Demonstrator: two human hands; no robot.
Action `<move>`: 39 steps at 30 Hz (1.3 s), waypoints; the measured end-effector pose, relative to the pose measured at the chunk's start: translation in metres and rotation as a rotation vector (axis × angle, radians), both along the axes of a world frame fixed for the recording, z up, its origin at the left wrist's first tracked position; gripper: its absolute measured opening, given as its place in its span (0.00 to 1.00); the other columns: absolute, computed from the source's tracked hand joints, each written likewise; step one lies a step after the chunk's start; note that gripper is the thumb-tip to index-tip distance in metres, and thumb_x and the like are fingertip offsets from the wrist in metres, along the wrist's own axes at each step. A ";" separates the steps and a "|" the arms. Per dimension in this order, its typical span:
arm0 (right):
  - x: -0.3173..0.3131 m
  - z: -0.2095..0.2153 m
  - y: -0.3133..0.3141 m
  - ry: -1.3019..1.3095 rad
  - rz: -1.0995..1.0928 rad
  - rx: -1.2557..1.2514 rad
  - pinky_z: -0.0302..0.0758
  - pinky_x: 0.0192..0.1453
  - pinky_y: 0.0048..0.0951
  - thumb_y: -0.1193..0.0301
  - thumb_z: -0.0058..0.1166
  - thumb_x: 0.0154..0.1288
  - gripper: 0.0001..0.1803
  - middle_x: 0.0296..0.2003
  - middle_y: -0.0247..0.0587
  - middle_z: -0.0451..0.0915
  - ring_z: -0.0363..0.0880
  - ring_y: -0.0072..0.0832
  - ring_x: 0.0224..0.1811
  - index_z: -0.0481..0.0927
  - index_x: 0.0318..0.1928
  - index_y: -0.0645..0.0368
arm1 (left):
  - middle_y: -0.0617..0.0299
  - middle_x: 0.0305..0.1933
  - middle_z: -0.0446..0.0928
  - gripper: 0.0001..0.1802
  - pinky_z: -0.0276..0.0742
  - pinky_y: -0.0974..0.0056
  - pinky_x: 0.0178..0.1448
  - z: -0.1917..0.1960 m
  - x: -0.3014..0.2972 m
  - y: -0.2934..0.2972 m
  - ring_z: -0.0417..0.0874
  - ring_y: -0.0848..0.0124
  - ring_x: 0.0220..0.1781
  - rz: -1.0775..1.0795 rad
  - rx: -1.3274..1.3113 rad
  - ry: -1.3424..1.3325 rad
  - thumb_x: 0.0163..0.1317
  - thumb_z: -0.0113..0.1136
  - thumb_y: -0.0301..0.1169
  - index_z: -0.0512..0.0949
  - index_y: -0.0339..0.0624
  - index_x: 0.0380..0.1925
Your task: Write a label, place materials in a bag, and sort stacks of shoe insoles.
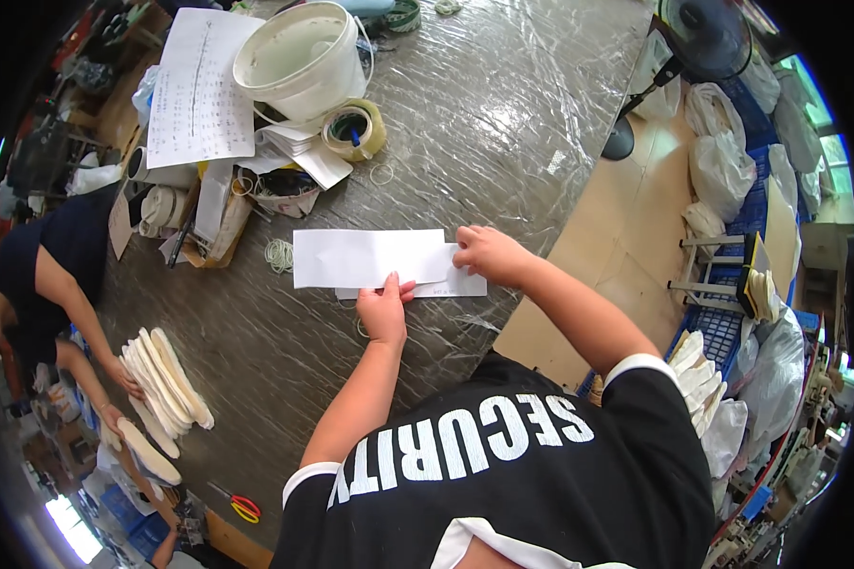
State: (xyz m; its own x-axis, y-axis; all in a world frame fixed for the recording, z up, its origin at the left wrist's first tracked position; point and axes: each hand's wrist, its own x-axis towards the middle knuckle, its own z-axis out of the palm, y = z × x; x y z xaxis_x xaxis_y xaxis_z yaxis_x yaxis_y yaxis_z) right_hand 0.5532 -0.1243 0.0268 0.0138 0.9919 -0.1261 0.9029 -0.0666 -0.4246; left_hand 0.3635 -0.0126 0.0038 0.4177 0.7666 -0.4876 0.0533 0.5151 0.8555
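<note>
Two white paper strips lie one over the other on the dark table in front of me. The upper strip (351, 256) is blank and creased; the lower strip (467, 284) sticks out at the right and along the near edge, with small print on it. My left hand (382, 308) pinches their near edge, thumb on top of the paper. At the right end, my right hand (489, 256) is closed with its fingertips on the paper. A small bundle of pale string or rubber bands (279, 255) lies just left of the strips.
Behind stand a white bucket (299, 62), a tape roll (356, 130), a written sheet (199, 85) and a cluttered box (220, 223). At left, another person's hands (119, 398) handle stacked cream gloves (166, 375). Red-handled scissors (244, 508) lie near the table edge. A fan (702, 38) stands right.
</note>
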 end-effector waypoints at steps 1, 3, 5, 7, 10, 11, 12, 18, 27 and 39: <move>0.004 -0.002 0.002 -0.091 0.110 0.010 0.71 0.44 0.33 0.73 0.53 0.49 0.03 0.35 0.39 0.69 0.71 0.36 0.42 0.75 0.27 0.55 | 0.54 0.37 0.76 0.10 0.78 0.71 0.27 -0.002 -0.002 -0.004 0.82 0.65 0.29 0.001 -0.005 0.002 0.62 0.51 0.25 0.69 0.30 0.41; 0.005 -0.007 0.005 -0.067 0.169 0.041 0.71 0.44 0.33 0.72 0.53 0.49 0.03 0.35 0.40 0.69 0.72 0.36 0.42 0.75 0.26 0.56 | 0.54 0.37 0.76 0.09 0.78 0.71 0.27 -0.004 -0.005 -0.011 0.82 0.65 0.30 0.038 0.016 0.060 0.63 0.50 0.24 0.69 0.30 0.41; 0.004 -0.012 0.003 -0.099 0.196 0.016 0.71 0.45 0.32 0.71 0.50 0.51 0.05 0.37 0.42 0.70 0.72 0.35 0.43 0.73 0.26 0.60 | 0.54 0.36 0.76 0.09 0.79 0.71 0.27 -0.005 -0.006 -0.018 0.82 0.65 0.30 0.045 0.015 0.056 0.63 0.50 0.24 0.69 0.30 0.41; 0.002 -0.017 -0.001 -0.061 0.179 0.154 0.71 0.46 0.31 0.71 0.50 0.51 0.05 0.40 0.42 0.70 0.72 0.34 0.43 0.73 0.27 0.60 | 0.54 0.34 0.76 0.08 0.79 0.71 0.28 -0.005 -0.008 -0.023 0.83 0.66 0.31 -0.026 0.032 -0.003 0.63 0.50 0.24 0.69 0.28 0.39; 0.002 -0.023 -0.005 -0.071 0.164 0.284 0.71 0.47 0.31 0.72 0.48 0.52 0.05 0.44 0.42 0.70 0.72 0.33 0.44 0.73 0.30 0.59 | 0.54 0.36 0.76 0.10 0.79 0.71 0.28 -0.002 -0.011 -0.023 0.82 0.66 0.29 -0.101 0.004 0.027 0.62 0.50 0.23 0.68 0.30 0.42; 0.003 -0.025 -0.005 -0.119 0.149 0.242 0.70 0.48 0.31 0.72 0.47 0.53 0.06 0.46 0.42 0.70 0.71 0.32 0.45 0.73 0.32 0.59 | 0.54 0.36 0.76 0.10 0.79 0.71 0.28 0.000 -0.012 -0.021 0.82 0.66 0.29 -0.061 0.047 0.070 0.62 0.50 0.23 0.68 0.30 0.42; 0.003 -0.027 -0.005 -0.094 0.178 0.324 0.70 0.48 0.31 0.72 0.47 0.53 0.06 0.46 0.42 0.70 0.71 0.32 0.45 0.73 0.32 0.59 | 0.53 0.35 0.76 0.10 0.79 0.71 0.27 0.001 -0.012 -0.017 0.82 0.66 0.29 -0.110 0.055 0.113 0.62 0.51 0.23 0.68 0.30 0.42; 0.006 -0.033 -0.007 -0.089 0.218 0.286 0.68 0.51 0.32 0.72 0.47 0.53 0.07 0.49 0.40 0.69 0.71 0.34 0.45 0.74 0.34 0.56 | 0.53 0.33 0.76 0.10 0.78 0.71 0.25 0.011 0.000 -0.006 0.82 0.68 0.27 -0.150 0.083 0.201 0.61 0.51 0.23 0.68 0.29 0.40; 0.008 -0.034 -0.009 0.025 0.133 0.296 0.68 0.49 0.32 0.71 0.47 0.53 0.07 0.46 0.39 0.68 0.71 0.33 0.43 0.75 0.35 0.54 | 0.54 0.29 0.76 0.08 0.73 0.72 0.20 0.004 0.040 0.002 0.80 0.71 0.22 -0.275 0.101 0.257 0.61 0.52 0.25 0.69 0.29 0.36; 0.001 -0.014 0.005 -0.243 0.473 0.266 0.62 0.44 0.30 0.66 0.51 0.50 0.03 0.28 0.25 0.71 0.70 0.24 0.39 0.75 0.27 0.47 | 0.53 0.24 0.75 0.08 0.72 0.68 0.16 -0.012 0.049 -0.007 0.80 0.68 0.18 -0.135 0.130 0.315 0.61 0.51 0.26 0.66 0.30 0.29</move>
